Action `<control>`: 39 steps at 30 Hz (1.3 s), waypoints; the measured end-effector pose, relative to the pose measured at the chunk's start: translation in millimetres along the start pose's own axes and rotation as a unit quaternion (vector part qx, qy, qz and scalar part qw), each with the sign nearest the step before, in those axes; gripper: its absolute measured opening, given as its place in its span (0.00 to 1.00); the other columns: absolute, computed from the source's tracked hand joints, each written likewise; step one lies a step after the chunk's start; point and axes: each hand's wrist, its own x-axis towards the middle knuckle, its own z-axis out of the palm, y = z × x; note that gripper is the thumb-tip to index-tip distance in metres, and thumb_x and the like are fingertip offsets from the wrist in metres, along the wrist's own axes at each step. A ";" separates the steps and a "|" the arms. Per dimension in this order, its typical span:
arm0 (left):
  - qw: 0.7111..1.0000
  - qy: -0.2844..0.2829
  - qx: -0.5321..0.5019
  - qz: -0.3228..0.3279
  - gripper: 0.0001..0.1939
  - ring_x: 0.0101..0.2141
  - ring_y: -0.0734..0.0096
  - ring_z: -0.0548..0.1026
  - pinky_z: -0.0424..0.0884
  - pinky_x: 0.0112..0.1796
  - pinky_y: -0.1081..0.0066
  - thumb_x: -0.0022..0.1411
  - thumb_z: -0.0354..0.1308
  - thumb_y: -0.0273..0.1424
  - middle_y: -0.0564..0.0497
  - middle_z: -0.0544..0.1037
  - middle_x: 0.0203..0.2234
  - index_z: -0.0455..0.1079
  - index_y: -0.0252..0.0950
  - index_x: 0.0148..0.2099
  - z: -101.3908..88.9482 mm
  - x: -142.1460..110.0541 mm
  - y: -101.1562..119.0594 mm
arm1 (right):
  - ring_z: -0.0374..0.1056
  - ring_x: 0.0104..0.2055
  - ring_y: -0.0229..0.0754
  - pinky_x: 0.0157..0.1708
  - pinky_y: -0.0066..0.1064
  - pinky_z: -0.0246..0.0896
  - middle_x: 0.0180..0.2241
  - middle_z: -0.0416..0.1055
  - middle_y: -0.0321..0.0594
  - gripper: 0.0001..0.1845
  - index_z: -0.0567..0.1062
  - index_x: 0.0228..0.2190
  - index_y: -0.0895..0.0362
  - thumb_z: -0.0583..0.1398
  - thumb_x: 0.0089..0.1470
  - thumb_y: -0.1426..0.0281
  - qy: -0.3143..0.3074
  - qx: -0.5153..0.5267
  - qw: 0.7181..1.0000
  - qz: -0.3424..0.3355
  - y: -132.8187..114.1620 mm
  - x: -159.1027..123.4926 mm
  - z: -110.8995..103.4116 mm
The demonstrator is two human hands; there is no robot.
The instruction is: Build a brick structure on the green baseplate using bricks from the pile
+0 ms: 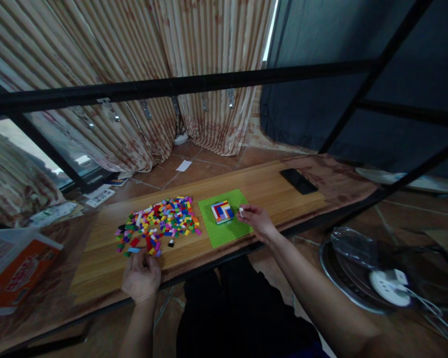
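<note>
A square block of multicoloured toy bricks (pixel 222 213) stands on the green baseplate (pixel 219 238). Just to its right, above the plate, my right hand (pixel 258 222) pinches a small white brick (pixel 241 212) between thumb and fingertips. My left hand (pixel 142 276) rests at the near edge of a spread pile of loose toy bricks (pixel 168 219), its fingers curled in. A light blue brick (pixel 134 250) lies by those fingers. Whether anything sits in the left fingers is hidden.
A black phone (pixel 298 181) lies on the wooden board (pixel 194 252) at the right. A clear box with an orange label (pixel 17 273) stands far left. Dark metal bars (pixel 194 81) cross above the board. A white power strip (pixel 390 288) sits low on the right.
</note>
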 end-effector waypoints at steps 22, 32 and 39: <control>1.000 -0.011 -0.005 -0.017 0.13 0.32 0.64 0.71 0.58 0.28 0.69 0.59 0.50 0.31 0.46 0.76 0.34 0.73 0.37 0.43 2.2 -0.2 -1.1 | 0.74 0.40 0.44 0.41 0.32 0.64 0.37 0.79 0.39 0.13 0.80 0.36 0.53 0.58 0.52 0.77 -0.091 -0.536 0.795 -0.269 -11.3 14.5 14.7; 0.999 -0.016 -0.025 -0.016 0.13 0.34 0.64 0.72 0.60 0.31 0.69 0.59 0.50 0.31 0.46 0.76 0.35 0.74 0.37 0.43 2.1 -0.7 -1.6 | 0.71 0.29 0.41 0.30 0.28 0.59 0.26 0.78 0.36 0.10 0.81 0.34 0.54 0.62 0.49 0.67 -0.031 -0.556 0.798 -0.231 -7.3 13.4 23.5; 1.000 -0.016 -0.015 -0.020 0.14 0.34 0.64 0.72 0.59 0.29 0.69 0.59 0.50 0.31 0.47 0.77 0.35 0.74 0.37 0.43 -1.8 -0.7 2.4 | 0.73 0.35 0.43 0.35 0.30 0.61 0.32 0.80 0.40 0.12 0.81 0.35 0.55 0.58 0.54 0.67 -0.067 -0.556 0.795 -0.235 -7.7 11.0 25.7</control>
